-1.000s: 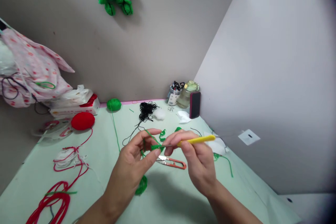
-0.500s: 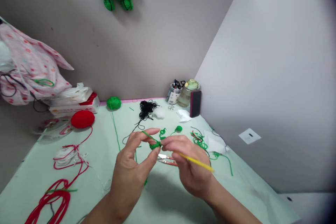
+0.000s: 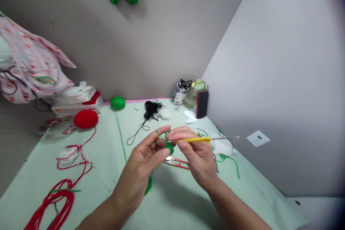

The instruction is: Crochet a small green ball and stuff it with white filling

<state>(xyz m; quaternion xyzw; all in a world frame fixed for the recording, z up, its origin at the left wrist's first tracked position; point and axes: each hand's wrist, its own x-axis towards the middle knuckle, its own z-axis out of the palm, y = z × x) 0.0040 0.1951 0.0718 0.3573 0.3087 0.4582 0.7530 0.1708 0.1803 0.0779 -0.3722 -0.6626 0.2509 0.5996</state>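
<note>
Fingers [image 3: 159, 156] of the left hand [image 3: 140, 176] are pinched shut, thumb and forefinger, on a small round green crochet piece [image 3: 169, 148], held in the air above the middle of the tabletop [image 3: 40, 172]. A thin strand of green yarn [image 3: 159, 135] crosses the forefinger.

The right hand [image 3: 198, 156] is closed around a crochet hook [image 3: 196, 139] with a smooth yellow grip. The hook lies just right of the piece and nearly level, its long axis running left to right and its metal tip pointing at the piece. Whether the tip sits inside the stitches cannot be made out. Both hands are equally close.

Orange scissors [image 3: 179, 163] lie flat beneath the hands. Farther back are a fuzzy red yarn ball [image 3: 86, 119], a green yarn ball [image 3: 118, 102] and a black thread tangle [image 3: 151, 109].
</note>
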